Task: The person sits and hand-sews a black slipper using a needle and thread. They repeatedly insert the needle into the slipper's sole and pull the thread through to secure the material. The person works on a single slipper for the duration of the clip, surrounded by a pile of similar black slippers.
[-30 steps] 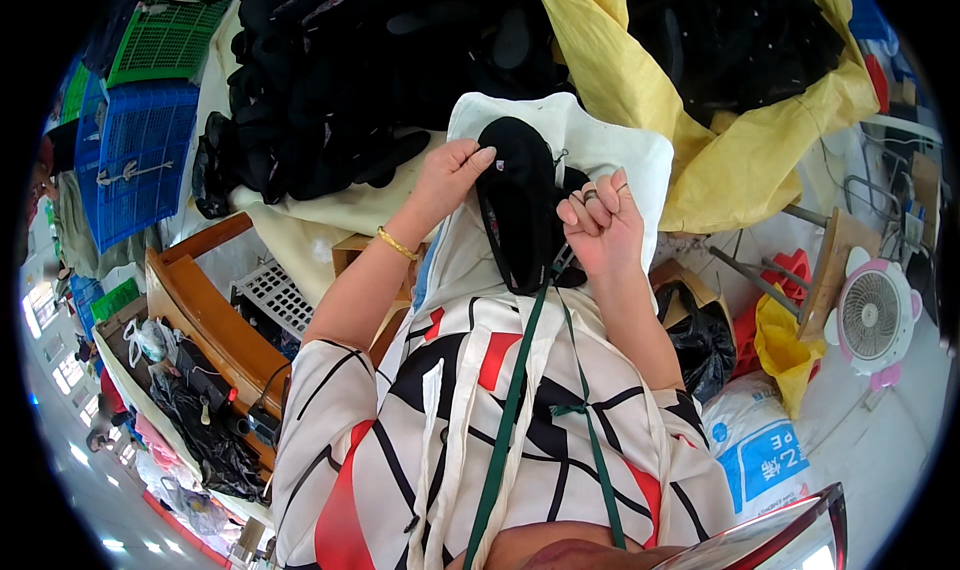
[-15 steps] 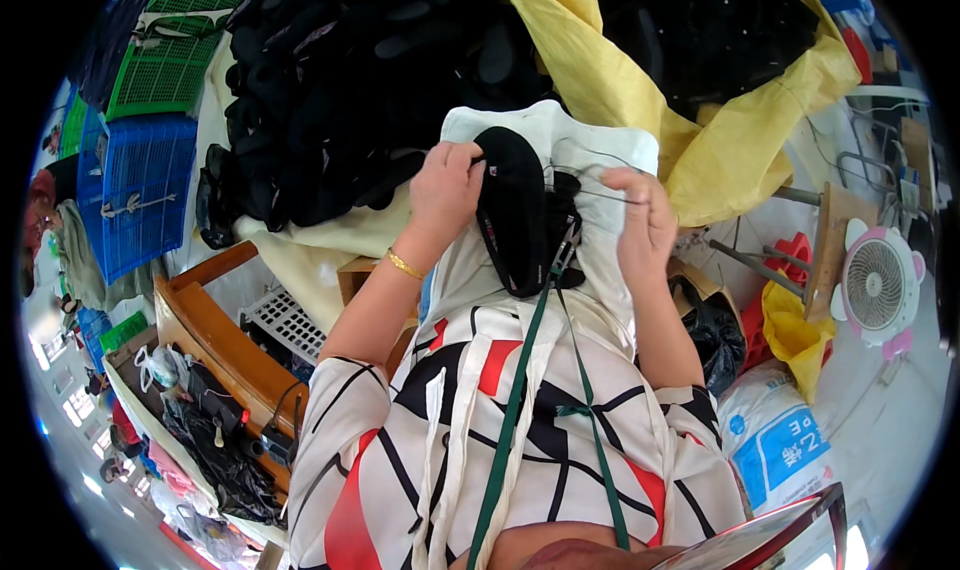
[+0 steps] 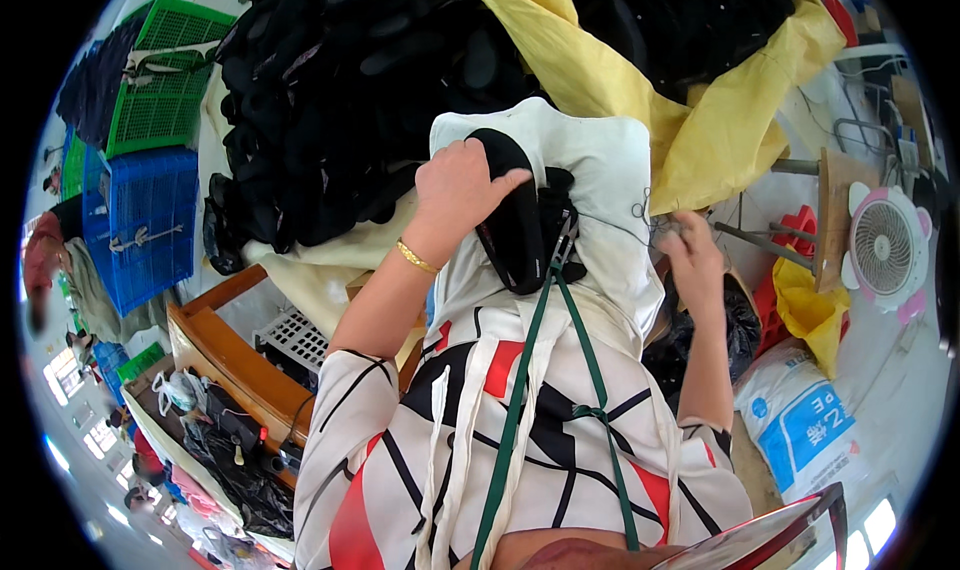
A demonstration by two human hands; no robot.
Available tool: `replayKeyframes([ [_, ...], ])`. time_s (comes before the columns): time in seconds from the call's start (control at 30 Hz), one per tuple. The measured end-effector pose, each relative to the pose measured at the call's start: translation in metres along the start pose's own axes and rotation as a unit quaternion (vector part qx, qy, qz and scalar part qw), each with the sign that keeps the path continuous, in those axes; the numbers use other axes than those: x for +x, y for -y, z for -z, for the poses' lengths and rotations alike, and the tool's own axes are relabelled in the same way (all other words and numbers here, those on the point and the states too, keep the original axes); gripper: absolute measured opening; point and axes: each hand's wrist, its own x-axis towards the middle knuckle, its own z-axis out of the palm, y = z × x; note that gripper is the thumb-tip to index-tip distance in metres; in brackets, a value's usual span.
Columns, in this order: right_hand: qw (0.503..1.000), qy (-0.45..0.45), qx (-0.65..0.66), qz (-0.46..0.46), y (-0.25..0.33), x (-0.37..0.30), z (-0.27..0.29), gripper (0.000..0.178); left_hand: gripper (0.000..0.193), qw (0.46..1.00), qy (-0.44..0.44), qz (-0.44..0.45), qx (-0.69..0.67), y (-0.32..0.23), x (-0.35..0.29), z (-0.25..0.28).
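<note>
- Head view: the left hand (image 3: 455,185) sits at the upper left edge of a black cloth shoe (image 3: 505,250), fingers curled over, thumb stretched out across it; whether they truly pinch it I cannot tell, the contact being hidden.
- The black cloth shoe lies on the white cloth (image 3: 612,155) over the person's lap, toe pointing away, probably so that its opening faces the wearer and the lap bears its weight.
- The right hand (image 3: 692,252) is out past the cloth's right edge, well apart from the shoe, fingers bent and blurred; I cannot tell whether they pinch anything.
- A fine dark thread (image 3: 640,211) loops on the cloth near that hand.
- Small metal snips (image 3: 565,232) rest just beside the shoe, on a dark bundle I cannot make out, and hang from a green cord (image 3: 511,410), presumably to stay within easy reach.
- Beyond the knees, black shoes are heaped (image 3: 340,120) to the left and a yellow sack (image 3: 725,150) gapes to the right, both close enough, I judge, for a seated reach.
- A pink-and-white fan (image 3: 885,238) faces this way, likely for cooling.
</note>
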Motion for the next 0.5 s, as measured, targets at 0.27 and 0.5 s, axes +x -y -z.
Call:
replayKeyframes([
  [0.27, 0.892, 0.244, 0.353, -0.140, 0.068, 0.041, -0.100, 0.015, 0.028, 0.982, 0.007, 0.060, -0.177, 0.026, 0.002, -0.015],
  [0.5, 0.947, 0.243, 0.211, 0.010, 0.082, 0.059, -0.155, 0.013, 0.017, 0.846, 0.092, 0.248, -0.462, 0.035, -0.001, -0.023],
])
